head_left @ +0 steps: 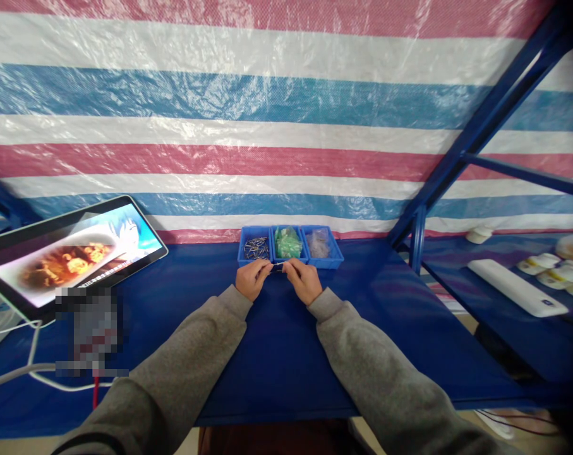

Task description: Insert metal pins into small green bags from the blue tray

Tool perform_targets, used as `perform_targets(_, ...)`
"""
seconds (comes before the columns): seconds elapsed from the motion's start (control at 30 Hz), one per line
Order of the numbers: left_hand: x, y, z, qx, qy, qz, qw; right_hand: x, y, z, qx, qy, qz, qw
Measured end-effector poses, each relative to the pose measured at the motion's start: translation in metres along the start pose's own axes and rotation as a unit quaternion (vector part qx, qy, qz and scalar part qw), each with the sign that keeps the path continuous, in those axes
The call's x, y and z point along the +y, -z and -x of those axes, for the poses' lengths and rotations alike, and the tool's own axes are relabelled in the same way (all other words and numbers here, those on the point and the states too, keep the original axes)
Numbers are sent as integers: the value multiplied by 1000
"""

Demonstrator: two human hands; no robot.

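Observation:
Both my hands meet at the front of the blue bins, fingers pinched. Between them is a small dark, slim piece with a shiny end (277, 268); its kind is too small to make out. My left hand (252, 278) grips its left end and my right hand (305, 279) its right end. Just behind stand three joined blue bins. The left bin (242, 243) holds several thin metallic pieces (256, 248). In the middle bin lies a green plastic bag (287, 241), and in the right bin (334, 248) is clear plastic (319, 244).
A lit tablet-like screen (78, 256) leans at the left, with white cables (33, 344) and a blurred-out object (95, 328) before it. Blue metal posts (416, 240) rise at the right. Beyond are a long white case (518, 287) and several white-lidded jars (542, 264).

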State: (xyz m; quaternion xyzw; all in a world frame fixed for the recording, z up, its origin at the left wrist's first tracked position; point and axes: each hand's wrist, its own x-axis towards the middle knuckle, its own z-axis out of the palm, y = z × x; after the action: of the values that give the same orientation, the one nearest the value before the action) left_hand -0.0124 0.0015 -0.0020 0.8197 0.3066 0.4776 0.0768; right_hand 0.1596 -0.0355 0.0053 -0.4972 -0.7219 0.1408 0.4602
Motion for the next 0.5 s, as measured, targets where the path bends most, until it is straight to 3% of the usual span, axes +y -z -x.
perform_targets(0.17, 2, 3, 0, -44, 13, -31, 998, 1, -2, 1, -7, 8, -6, 1000)
perform_targets(0.5, 0, 0, 1, -4, 0, 4, 1000, 1, 0, 0, -19, 31, 9, 999)
